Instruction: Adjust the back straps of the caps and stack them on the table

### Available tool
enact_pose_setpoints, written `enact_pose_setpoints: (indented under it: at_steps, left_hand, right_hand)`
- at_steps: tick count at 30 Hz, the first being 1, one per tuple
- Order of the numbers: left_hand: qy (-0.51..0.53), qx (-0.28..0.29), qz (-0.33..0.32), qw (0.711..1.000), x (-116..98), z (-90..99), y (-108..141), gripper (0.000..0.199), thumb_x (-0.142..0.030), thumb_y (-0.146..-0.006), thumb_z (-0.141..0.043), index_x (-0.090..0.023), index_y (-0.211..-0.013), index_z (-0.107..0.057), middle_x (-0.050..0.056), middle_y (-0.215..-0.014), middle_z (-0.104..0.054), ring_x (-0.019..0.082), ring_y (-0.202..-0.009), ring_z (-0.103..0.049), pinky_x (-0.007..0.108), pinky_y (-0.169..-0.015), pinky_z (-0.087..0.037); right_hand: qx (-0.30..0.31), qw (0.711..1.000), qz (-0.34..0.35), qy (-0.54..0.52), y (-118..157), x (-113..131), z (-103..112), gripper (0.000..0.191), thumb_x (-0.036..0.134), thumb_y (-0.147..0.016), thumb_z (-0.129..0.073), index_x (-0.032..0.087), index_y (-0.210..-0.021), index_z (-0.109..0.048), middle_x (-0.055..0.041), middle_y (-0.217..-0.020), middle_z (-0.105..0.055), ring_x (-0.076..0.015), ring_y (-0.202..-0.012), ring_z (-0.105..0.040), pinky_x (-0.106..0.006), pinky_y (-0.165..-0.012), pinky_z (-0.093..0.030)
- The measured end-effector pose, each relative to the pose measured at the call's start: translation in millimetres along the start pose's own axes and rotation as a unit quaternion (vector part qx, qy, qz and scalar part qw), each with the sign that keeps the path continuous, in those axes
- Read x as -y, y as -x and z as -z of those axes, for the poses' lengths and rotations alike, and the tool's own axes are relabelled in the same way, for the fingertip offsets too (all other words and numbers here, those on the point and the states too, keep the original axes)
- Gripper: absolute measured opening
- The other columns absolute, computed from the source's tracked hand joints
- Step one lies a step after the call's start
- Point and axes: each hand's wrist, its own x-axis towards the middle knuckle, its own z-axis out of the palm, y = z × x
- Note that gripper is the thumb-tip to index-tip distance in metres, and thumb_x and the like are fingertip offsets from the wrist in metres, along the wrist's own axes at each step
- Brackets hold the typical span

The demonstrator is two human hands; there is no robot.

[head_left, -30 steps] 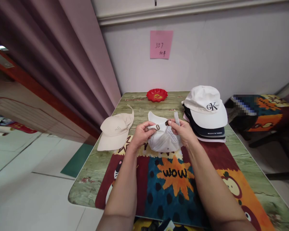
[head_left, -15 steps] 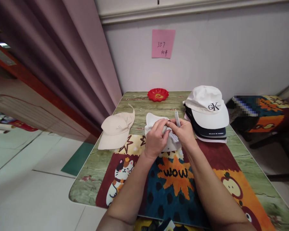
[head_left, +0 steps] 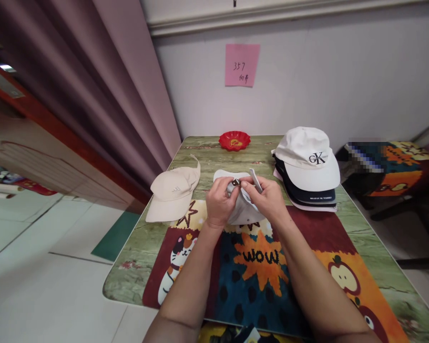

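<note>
A light grey baseball cap (head_left: 241, 213) lies on the table between my hands, the back of it toward me. My left hand (head_left: 219, 200) pinches a small dark metal buckle (head_left: 236, 182) at the cap's back. My right hand (head_left: 266, 194) grips the cap's pale strap (head_left: 255, 180) close to the buckle, and the strap's loose end sticks up past the fingers. Whether the strap runs through the buckle is hidden by the fingertips. To the left sits a beige cap (head_left: 173, 190) with its strap end standing up.
At the right is a stack of caps, a white one (head_left: 305, 155) on top. A red scalloped dish (head_left: 235, 141) stands at the table's back. A colourful printed mat (head_left: 250, 286) covers the front. Beyond the table's right side is a stool (head_left: 396, 186).
My hands have shifted slightly left and the left hand has turned, so the metal buckle now shows. The strap end leans further left.
</note>
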Motion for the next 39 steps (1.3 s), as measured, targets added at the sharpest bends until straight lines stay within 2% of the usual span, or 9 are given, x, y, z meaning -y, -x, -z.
enact_pose_setpoints:
  at_steps: [5,11,15,20,26,30,33,36,39]
  left_hand:
    - [0.011,0.023,-0.063,0.998,10,-1.2,-1,0.017,-0.022,-0.09,-0.067,-0.017,-0.106,-0.069,0.007,-0.101,-0.072,0.01,-0.061,-0.057,0.025,-0.068,-0.051]
    - [0.069,0.068,-0.091,0.991,9,1.5,-3,0.018,-0.019,-0.091,-0.064,-0.017,-0.109,-0.069,0.008,-0.104,-0.071,0.008,-0.062,-0.059,0.023,-0.064,-0.052]
    - [0.051,0.057,-0.116,0.99,9,2.4,-3,0.024,-0.018,-0.092,-0.065,-0.017,-0.115,-0.068,0.007,-0.1,-0.073,0.009,-0.062,-0.06,0.024,-0.068,-0.054]
    - [-0.002,0.042,-0.135,0.99,8,-0.4,-1,0.018,-0.021,-0.095,-0.061,-0.018,-0.11,-0.07,0.012,-0.111,-0.071,0.017,-0.091,-0.069,0.029,-0.083,-0.057]
    - [0.052,0.023,-0.077,0.995,9,4.0,-5,0.014,-0.023,-0.092,-0.067,-0.018,-0.103,-0.074,0.009,-0.101,-0.072,0.014,-0.079,-0.067,0.027,-0.078,-0.057]
    - [0.177,0.029,0.029,0.983,19,9.6,-8,0.018,-0.028,-0.084,-0.077,-0.019,-0.1,-0.075,0.007,-0.096,-0.074,0.014,-0.077,-0.068,0.027,-0.073,-0.057]
    - [0.291,0.057,0.121,0.947,25,12.8,-10,0.026,-0.029,-0.079,-0.08,-0.018,-0.102,-0.074,0.005,-0.095,-0.074,0.012,-0.072,-0.068,0.024,-0.069,-0.057]
    - [0.358,0.065,0.158,0.918,27,13.8,-11,0.029,-0.029,-0.075,-0.083,-0.018,-0.099,-0.071,0.004,-0.1,-0.072,0.012,-0.076,-0.07,0.024,-0.071,-0.058]
    - [0.377,0.076,0.183,0.905,28,12.8,-10,0.029,-0.028,-0.075,-0.082,-0.018,-0.098,-0.068,0.0,-0.083,-0.071,0.013,-0.07,-0.07,0.024,-0.069,-0.058]
  right_hand:
    - [0.005,0.999,-0.009,-0.035,-6,-17,-2,0.027,0.039,-0.081,-0.066,0.017,-0.091,-0.078,-0.0042,-0.075,-0.072,-0.0137,-0.058,-0.054,-0.026,-0.056,-0.041]
    - [0.034,0.995,-0.051,-0.082,-9,-24,-1,0.036,0.044,-0.073,-0.074,0.016,-0.095,-0.075,-0.0026,-0.074,-0.07,-0.0143,-0.059,-0.056,-0.026,-0.059,-0.042]
    - [0.002,0.999,-0.038,0.033,-6,-15,-1,0.026,0.043,-0.077,-0.069,0.018,-0.072,-0.074,-0.0008,-0.06,-0.064,-0.0142,-0.055,-0.052,-0.027,-0.059,-0.037]
    - [-0.058,0.985,-0.009,0.161,-1,-4,-5,0.026,0.04,-0.082,-0.063,0.02,-0.068,-0.073,-0.0021,-0.06,-0.066,-0.0141,-0.053,-0.052,-0.028,-0.059,-0.034]
    - [-0.011,0.997,0.01,0.07,0,-4,-3,0.036,0.049,-0.087,-0.061,0.018,-0.072,-0.072,-0.0002,-0.056,-0.059,-0.013,-0.053,-0.049,-0.026,-0.056,-0.034]
    - [0.031,0.991,-0.052,-0.117,-2,-4,-1,0.051,0.062,-0.093,-0.051,0.017,-0.105,-0.069,-0.0036,-0.074,-0.071,-0.0111,-0.047,-0.048,-0.026,-0.049,-0.036]
    - [0.033,0.979,-0.075,-0.185,-3,-4,0,0.058,0.068,-0.093,-0.048,0.018,-0.12,-0.059,-0.0057,-0.08,-0.075,-0.0104,-0.043,-0.048,-0.025,-0.045,-0.035]
    - [0.024,0.984,-0.064,-0.163,-3,-4,2,0.055,0.071,-0.094,-0.045,0.021,-0.115,-0.055,-0.0044,-0.078,-0.075,-0.0101,-0.041,-0.05,-0.024,-0.044,-0.035]
    - [0.011,0.991,-0.059,-0.121,-3,-6,3,0.048,0.07,-0.095,-0.042,0.023,-0.101,-0.05,-0.0025,-0.075,-0.075,-0.0102,-0.04,-0.052,-0.024,-0.045,-0.036]
